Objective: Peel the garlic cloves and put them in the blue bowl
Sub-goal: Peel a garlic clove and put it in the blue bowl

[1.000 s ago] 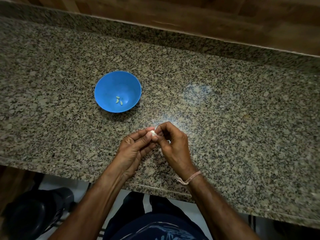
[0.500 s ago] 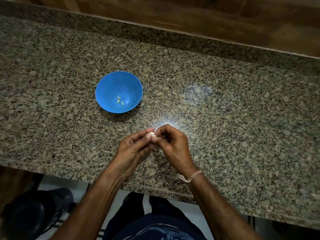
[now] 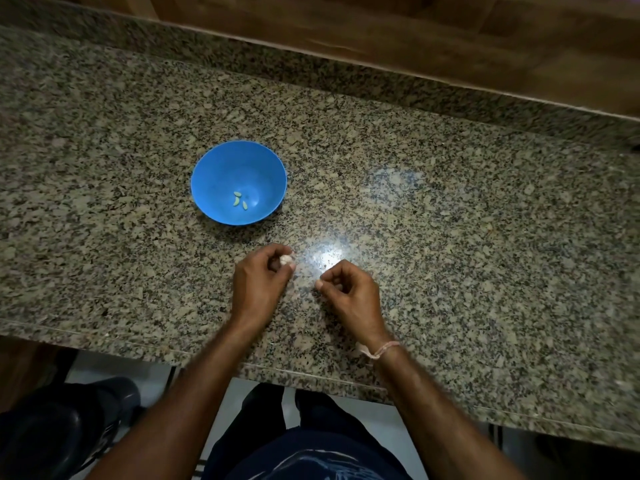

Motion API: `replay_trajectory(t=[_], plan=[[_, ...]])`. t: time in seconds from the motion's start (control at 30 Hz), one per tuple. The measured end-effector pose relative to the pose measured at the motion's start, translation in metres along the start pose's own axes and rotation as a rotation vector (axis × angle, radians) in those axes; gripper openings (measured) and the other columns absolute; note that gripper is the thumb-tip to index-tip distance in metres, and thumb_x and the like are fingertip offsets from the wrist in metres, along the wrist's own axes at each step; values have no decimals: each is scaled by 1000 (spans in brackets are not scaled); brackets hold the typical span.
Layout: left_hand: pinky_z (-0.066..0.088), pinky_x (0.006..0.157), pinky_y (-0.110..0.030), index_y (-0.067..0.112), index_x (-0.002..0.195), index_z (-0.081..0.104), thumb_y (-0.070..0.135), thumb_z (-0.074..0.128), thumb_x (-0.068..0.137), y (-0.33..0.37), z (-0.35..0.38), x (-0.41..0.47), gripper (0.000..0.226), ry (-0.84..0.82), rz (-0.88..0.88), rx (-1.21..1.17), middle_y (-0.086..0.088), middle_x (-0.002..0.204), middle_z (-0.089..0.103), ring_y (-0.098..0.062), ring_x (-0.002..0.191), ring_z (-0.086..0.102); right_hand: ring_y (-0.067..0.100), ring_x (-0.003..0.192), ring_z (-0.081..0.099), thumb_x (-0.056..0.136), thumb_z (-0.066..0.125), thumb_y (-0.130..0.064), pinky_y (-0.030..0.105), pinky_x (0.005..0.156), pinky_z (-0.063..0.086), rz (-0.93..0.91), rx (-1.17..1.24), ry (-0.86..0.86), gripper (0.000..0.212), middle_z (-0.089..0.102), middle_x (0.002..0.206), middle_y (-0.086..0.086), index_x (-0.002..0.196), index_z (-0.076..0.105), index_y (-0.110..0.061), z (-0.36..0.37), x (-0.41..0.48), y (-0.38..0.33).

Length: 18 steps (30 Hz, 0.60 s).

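A blue bowl stands on the granite counter, with three small peeled garlic cloves lying in its bottom. My left hand is a little in front of and to the right of the bowl and holds a pale garlic clove between thumb and curled fingers. My right hand hovers to its right, apart from it, with thumb and forefinger pinched together; whether a scrap of skin sits in the pinch I cannot make out.
The speckled granite counter runs to a raised back edge below a wooden wall. Its front edge lies just under my wrists. A dark bin stands on the floor at lower left.
My hands, which were joined on the clove, have pulled apart. The left hand carried the clove up and left toward the bowl; the right hand drew away to the right.
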<state>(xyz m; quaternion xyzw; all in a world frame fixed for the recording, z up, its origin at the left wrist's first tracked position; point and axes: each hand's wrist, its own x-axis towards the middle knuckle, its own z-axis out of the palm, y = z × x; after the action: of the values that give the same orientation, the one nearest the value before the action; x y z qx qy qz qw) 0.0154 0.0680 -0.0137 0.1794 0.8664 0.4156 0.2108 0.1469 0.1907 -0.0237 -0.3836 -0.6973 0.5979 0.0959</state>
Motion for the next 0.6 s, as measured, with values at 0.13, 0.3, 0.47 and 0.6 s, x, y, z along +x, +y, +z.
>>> replay_trajectory(t=[0.13, 0.3, 0.47, 0.6], plan=[[46, 76, -25, 16, 128, 65, 14, 79, 89, -12, 6, 0, 41, 12, 210, 246, 0, 122, 59, -16, 106, 59, 6, 80, 71, 89, 78, -6, 21, 74, 60, 20, -120, 15, 12, 74, 83, -2, 84, 72, -15, 3, -10, 11], [40, 70, -26, 19, 118, 57, 25, 77, 91, -27, 11, -41, 34, 120, 163, 283, 0, 117, 51, -15, 103, 51, 1, 82, 72, 91, 76, -7, 24, 78, 62, -10, -237, 1, 11, 77, 89, -8, 91, 76, -19, 9, -11, 11], [37, 65, -27, 27, 109, 63, 27, 73, 94, -42, 17, -58, 18, -1, 179, 318, 10, 105, 57, -13, 98, 53, 8, 75, 70, 95, 69, -5, 33, 70, 63, -105, -380, 36, 14, 73, 82, -6, 89, 76, -15, 17, -15, 13], [36, 65, -27, 29, 108, 66, 26, 73, 94, -37, 15, -53, 16, -29, 158, 302, 16, 99, 58, -7, 95, 49, 12, 70, 63, 92, 68, 0, 29, 64, 56, -231, -554, 88, 16, 68, 78, -3, 84, 74, -12, 24, -18, 8]])
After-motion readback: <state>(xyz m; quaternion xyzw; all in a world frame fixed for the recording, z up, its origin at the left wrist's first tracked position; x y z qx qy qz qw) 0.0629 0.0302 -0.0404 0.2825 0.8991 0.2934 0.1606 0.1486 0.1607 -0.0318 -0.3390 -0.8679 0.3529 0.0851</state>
